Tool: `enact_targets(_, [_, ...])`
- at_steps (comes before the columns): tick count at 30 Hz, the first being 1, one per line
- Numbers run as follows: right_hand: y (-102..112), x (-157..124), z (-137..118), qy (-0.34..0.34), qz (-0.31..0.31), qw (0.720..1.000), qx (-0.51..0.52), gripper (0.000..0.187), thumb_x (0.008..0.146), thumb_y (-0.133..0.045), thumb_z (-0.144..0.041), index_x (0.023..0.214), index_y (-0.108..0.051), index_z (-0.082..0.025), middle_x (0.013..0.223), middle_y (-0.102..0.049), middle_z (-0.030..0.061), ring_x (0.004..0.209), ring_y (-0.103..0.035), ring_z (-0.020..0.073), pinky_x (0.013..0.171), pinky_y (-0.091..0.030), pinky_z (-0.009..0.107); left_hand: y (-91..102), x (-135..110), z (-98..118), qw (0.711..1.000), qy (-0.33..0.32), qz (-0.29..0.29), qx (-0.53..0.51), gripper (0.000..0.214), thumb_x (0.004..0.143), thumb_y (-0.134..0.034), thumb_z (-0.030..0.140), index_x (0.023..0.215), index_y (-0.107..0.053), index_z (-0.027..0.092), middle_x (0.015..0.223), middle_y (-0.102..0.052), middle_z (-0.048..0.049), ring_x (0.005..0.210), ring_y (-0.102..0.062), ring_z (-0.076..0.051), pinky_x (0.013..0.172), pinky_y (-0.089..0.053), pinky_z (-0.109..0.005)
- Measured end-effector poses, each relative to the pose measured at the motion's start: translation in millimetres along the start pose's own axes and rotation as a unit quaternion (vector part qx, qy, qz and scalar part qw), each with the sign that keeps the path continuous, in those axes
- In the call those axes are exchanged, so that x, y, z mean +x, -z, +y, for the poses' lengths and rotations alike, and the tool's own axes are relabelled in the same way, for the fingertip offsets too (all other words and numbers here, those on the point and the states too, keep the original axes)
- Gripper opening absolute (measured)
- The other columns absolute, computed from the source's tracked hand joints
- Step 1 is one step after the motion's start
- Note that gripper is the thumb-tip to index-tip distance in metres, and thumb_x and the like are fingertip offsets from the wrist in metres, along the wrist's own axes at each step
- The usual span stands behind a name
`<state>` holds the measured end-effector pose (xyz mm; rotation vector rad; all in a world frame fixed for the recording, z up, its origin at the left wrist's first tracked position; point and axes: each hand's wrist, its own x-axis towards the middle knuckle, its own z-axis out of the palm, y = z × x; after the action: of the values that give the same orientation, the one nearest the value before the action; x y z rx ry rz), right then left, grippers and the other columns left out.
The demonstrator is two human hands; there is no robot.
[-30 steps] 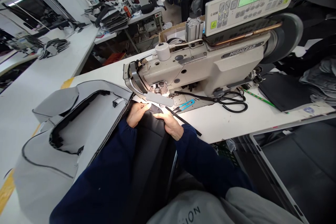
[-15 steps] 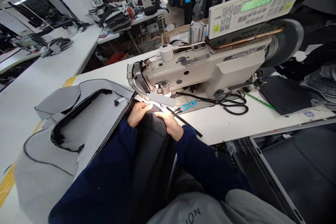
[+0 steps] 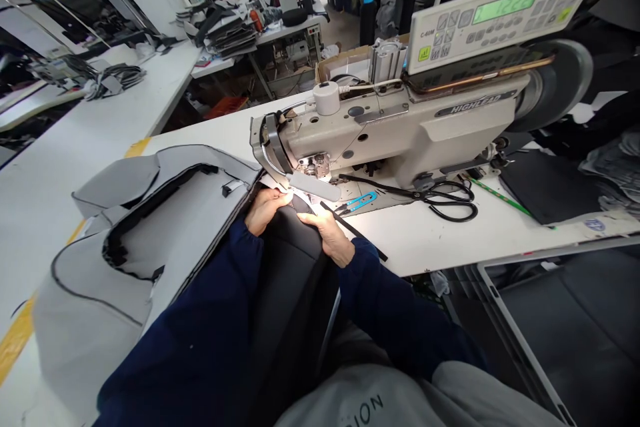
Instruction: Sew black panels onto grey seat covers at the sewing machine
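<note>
My left hand (image 3: 267, 210) pinches the edge of a black seat cover (image 3: 290, 260) just in front of the needle area of a sewing machine (image 3: 395, 127). On the cover's right side, my right hand (image 3: 330, 235) grips the same edge, thumb on top. The cover hangs down over my lap, and its pale grey backing (image 3: 200, 227) spreads over the table to the left. A lamp on the machine lights the spot by my fingers. Blue thread snips (image 3: 357, 201) and a narrow black strip (image 3: 355, 232) lie right of my right hand. The needle itself is hidden.
Large black scissors (image 3: 435, 197) lie on the white table (image 3: 405, 247) beside the machine. A control panel (image 3: 505, 13) stands above the machine arm. Dark fabric pieces (image 3: 547, 183) are at the far right, and a green stick (image 3: 500, 195) lies near them.
The whole view has shifted slightly, so the machine sits a little farther right. My right hand's fingers have moved slightly apart from the left ones along the cover's edge.
</note>
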<state>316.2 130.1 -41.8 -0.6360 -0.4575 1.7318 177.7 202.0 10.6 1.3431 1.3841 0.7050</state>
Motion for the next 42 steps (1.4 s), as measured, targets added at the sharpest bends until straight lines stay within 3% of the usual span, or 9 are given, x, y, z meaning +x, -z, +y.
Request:
enact_targets(4, [1.9, -2.5, -5.5, 0.008, -0.001, 0.999, -0.033, 0.037, 0.056, -0.072, -0.018, 0.092, -0.069, -0.018, 0.077, -0.069, -0.0014, 0.069, -0.058, 0.0147, 0.072, -0.046, 0.028, 0.5, 0.2, 1.8, 1.000, 0.010, -0.019, -0.015, 0.038, 0.056, -0.076, 0.049, 0.064, -0.066, 0.013, 0.061, -0.066, -0.0040, 0.057, -0.058, -0.016, 0.056, -0.042, -0.026])
enact_targets(9, [10.3, -0.7, -4.3, 0.028, 0.067, 0.995, -0.068, 0.010, 0.051, -0.066, -0.015, 0.051, -0.057, -0.018, 0.052, -0.053, -0.0063, 0.054, -0.043, 0.0098, 0.061, -0.038, 0.026, -0.4, -1.6, 5.4, 1.000, 0.000, -0.010, -0.011, 0.038, 0.055, -0.076, 0.050, 0.060, -0.066, 0.013, 0.057, -0.065, -0.0037, 0.057, -0.057, -0.017, 0.056, -0.042, -0.027])
enact_targets(12, [9.0, -1.2, -4.9, 0.012, 0.045, 0.997, -0.060, 0.010, 0.054, -0.069, -0.020, 0.061, -0.064, -0.017, 0.060, -0.060, -0.0038, 0.060, -0.050, 0.0124, 0.064, -0.041, 0.027, -0.6, -1.4, 5.1, 1.000, -0.001, -0.008, -0.007, 0.038, 0.056, -0.076, 0.051, 0.059, -0.065, 0.014, 0.056, -0.064, -0.0029, 0.056, -0.057, -0.017, 0.056, -0.042, -0.027])
enact_targets(15, [6.2, -3.2, -6.2, -0.003, 0.010, 0.999, -0.044, 0.027, 0.056, -0.073, -0.024, 0.083, -0.069, -0.018, 0.074, -0.067, -0.0016, 0.070, -0.059, 0.0159, 0.069, -0.045, 0.028, 1.4, -0.3, 2.7, 1.000, -0.004, -0.004, -0.004, 0.038, 0.055, -0.076, 0.050, 0.059, -0.065, 0.014, 0.057, -0.064, -0.0029, 0.057, -0.057, -0.017, 0.057, -0.042, -0.027])
enact_targets(21, [9.7, -0.9, -0.1, 0.015, 0.041, 0.997, -0.065, 0.022, 0.052, -0.078, -0.025, 0.057, -0.059, -0.015, 0.056, -0.060, -0.0029, 0.053, -0.052, 0.0104, 0.056, -0.041, 0.024, 9.8, -3.6, -4.1, 1.000, -0.017, 0.004, 0.018, 0.036, 0.057, -0.073, 0.050, 0.060, -0.062, 0.016, 0.056, -0.061, -0.0001, 0.053, -0.053, -0.014, 0.054, -0.038, -0.025])
enact_targets(26, [9.8, 1.0, 1.0, 0.007, 0.033, 0.998, -0.061, 0.026, 0.048, -0.081, -0.026, 0.059, -0.060, -0.016, 0.055, -0.059, -0.0033, 0.053, -0.051, 0.0108, 0.056, -0.040, 0.025, 15.6, -12.6, -3.9, 0.999, -0.028, -0.010, 0.035, 0.037, 0.063, -0.069, 0.050, 0.059, -0.057, 0.016, 0.054, -0.055, 0.0021, 0.049, -0.046, -0.011, 0.050, -0.032, -0.023])
enact_targets(34, [-13.6, -15.9, 22.7, -0.079, -0.137, 0.973, -0.169, 0.035, 0.064, -0.075, -0.048, 0.068, -0.063, -0.016, 0.062, -0.061, -0.0021, 0.060, -0.051, 0.0111, 0.060, -0.039, 0.024, 64.6, -51.6, -15.7, 0.999, 0.024, 0.025, 0.013, 0.040, 0.058, -0.074, 0.050, 0.056, -0.055, 0.015, 0.052, -0.054, 0.0018, 0.049, -0.045, -0.009, 0.050, -0.031, -0.022])
enact_targets(38, [-22.9, -28.2, 50.3, -0.113, -0.153, 0.953, -0.235, 0.039, 0.066, -0.074, -0.052, 0.066, -0.060, -0.015, 0.057, -0.055, -0.0030, 0.057, -0.047, 0.0106, 0.053, -0.033, 0.023, 86.8, -81.8, -28.7, 0.999, 0.040, 0.029, 0.005, 0.040, 0.056, -0.076, 0.049, 0.058, -0.057, 0.014, 0.055, -0.057, 0.0014, 0.051, -0.048, -0.009, 0.053, -0.034, -0.022])
enact_targets(42, [-27.5, -43.3, 67.5, -0.144, -0.141, 0.945, -0.256, 0.039, 0.067, -0.073, -0.051, 0.069, -0.060, -0.015, 0.059, -0.055, -0.0030, 0.053, -0.044, 0.0089, 0.050, -0.030, 0.022, 95.6, -105.2, -36.4, 0.999, 0.020, 0.001, 0.030, 0.041, 0.061, -0.072, 0.052, 0.062, -0.057, 0.014, 0.059, -0.059, 0.0011, 0.056, -0.050, -0.011, 0.057, -0.037, -0.023])
